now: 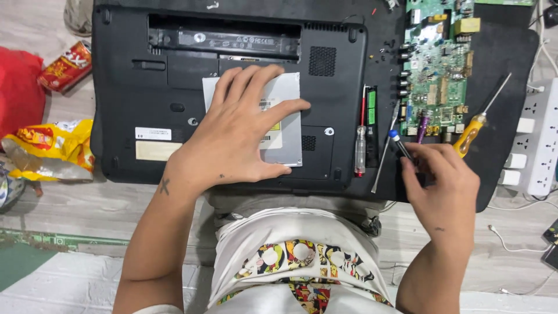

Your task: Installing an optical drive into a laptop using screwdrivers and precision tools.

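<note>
- Here's the black laptop (pixel 174 87), flipped belly-up across a dark work mat (pixel 505 64), its battery bay open along the far edge and pale stickers near its left side.
- Left hand (pixel 235 136) lies flat with fingers spread, palm pressing a slim silver drive (pixel 288 116) that rests on the laptop's underside, about the middle.
- Right hand (pixel 444 183) is curled at the mat's near-right edge, fingertips pinching a small dark screwdriver (pixel 400 143) with a blue-and-white cap, its tip hidden in the grip.
- Just beside the laptop's right edge: a red-and-clear screwdriver (pixel 360 145) and a thin metal pry tool (pixel 385 151), both lying lengthwise.
- Further right, a green circuit board (pixel 439 58) sits on the mat, a purple-handled tool (pixel 422 126) at its near edge, and an orange-handled screwdriver (pixel 472 132) angled beside it.
- A white power strip (pixel 540 139) runs along the mat's right side, cables trailing off it.
- Left of the laptop: yellow snack wrappers (pixel 49 148), a red packet (pixel 67 67), a red bag (pixel 17 87).
- All on a pale wooden floor (pixel 70 203); the person sits close, patterned shirt visible below.
</note>
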